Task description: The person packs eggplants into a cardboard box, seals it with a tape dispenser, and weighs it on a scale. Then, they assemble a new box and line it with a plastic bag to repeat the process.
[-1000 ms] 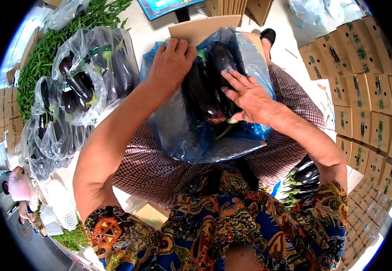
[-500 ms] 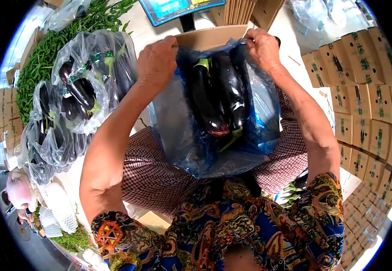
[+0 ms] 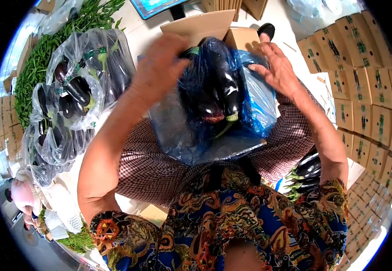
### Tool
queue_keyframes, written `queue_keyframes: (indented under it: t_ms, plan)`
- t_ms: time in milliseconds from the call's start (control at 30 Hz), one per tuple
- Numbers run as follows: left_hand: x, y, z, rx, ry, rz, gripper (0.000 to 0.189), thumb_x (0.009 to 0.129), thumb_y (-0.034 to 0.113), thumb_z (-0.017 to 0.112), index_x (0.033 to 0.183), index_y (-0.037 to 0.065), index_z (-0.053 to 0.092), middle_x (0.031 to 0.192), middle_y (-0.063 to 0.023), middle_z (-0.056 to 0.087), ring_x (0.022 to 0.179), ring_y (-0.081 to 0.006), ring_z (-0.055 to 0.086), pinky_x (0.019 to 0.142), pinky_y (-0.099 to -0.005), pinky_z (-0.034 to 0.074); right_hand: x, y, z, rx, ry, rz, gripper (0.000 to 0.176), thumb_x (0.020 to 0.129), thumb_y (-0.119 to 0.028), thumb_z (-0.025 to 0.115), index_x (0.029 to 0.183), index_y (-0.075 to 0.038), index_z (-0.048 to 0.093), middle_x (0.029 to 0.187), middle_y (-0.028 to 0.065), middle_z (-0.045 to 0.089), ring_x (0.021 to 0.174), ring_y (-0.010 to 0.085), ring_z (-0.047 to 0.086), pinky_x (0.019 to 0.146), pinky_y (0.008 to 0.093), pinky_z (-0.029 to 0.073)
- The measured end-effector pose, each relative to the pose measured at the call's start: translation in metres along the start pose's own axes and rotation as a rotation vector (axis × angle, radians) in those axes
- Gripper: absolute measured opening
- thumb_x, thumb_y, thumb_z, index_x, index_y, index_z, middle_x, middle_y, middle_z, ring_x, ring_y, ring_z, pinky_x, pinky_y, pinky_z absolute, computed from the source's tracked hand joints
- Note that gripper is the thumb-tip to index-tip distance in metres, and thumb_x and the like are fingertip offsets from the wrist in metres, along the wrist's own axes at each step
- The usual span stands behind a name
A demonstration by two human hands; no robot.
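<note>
Two dark purple eggplants (image 3: 226,81) lie side by side in an open cardboard box (image 3: 200,25) lined with blue plastic film (image 3: 257,97). The film's far edge now lies over their upper ends. My left hand (image 3: 162,65) is at the box's left side, smeared by motion, its thumb apart from the fingers. On the right, my right hand (image 3: 278,70) is open above the film, its thumb and fingers spread. The box sits between my legs, and one eggplant's green stem points toward me.
Clear bags of eggplants (image 3: 76,90) lie at the left beside a heap of green peppers (image 3: 38,67). Stacked cartons (image 3: 356,90) line the right. More eggplants (image 3: 306,174) lie by my right leg. A screen (image 3: 155,7) stands ahead. Another person (image 3: 22,194) is at the far left.
Both hands have let go of the film's upper edge. The film has folded over the eggplants' far ends, and the cardboard flap behind stands more exposed.
</note>
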State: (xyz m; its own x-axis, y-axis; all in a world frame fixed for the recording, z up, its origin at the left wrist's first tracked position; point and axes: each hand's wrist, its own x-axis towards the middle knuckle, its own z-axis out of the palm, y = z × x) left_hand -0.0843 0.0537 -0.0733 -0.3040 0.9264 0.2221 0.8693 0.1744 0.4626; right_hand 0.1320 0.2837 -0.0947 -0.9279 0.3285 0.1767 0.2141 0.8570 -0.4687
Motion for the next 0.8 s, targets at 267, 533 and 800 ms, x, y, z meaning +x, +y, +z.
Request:
queue_keyframes:
  t_ms: [267,533,800]
  plan:
    - [-0.048,-0.121,0.014,0.084,-0.02,-0.341,0.067,0.071,0.02,0.077,0.128,-0.001,0.049,0.113,-0.0243,0.06,0.104,-0.0355,0.059,0.09,-0.0415,0.046,-0.001,0.004,0.006,0.35,-0.506,0.143,0.025,0.087,-0.019,0.064,0.077,-0.004,0.046,0.079,0.0084,0.048,0.089,0.0245,0.05,0.097,0.0419,0.031]
    - [-0.054,-0.088,-0.005,-0.441,-0.204,-1.006,0.028,0.085,0.024,0.069,0.087,-0.003,0.06,0.072,-0.0051,0.059,0.062,-0.0175,0.057,0.049,-0.0281,0.047,-0.031,0.001,0.006,0.394,-0.357,0.406,0.069,0.081,-0.052,0.066,0.12,0.002,0.05,0.084,0.0167,0.061,0.083,0.0273,0.063,0.076,0.0378,0.049]
    - [-0.07,-0.058,-0.023,-0.225,-0.381,-0.636,0.03,0.083,0.022,0.064,0.071,-0.004,0.056,0.056,-0.0127,0.047,0.05,-0.0176,0.051,0.05,-0.0335,0.041,-0.078,-0.021,-0.013,0.563,-0.673,0.461,0.041,0.08,-0.019,0.074,0.115,-0.004,0.06,0.094,0.0125,0.069,0.087,0.0214,0.067,0.08,0.0321,0.052]
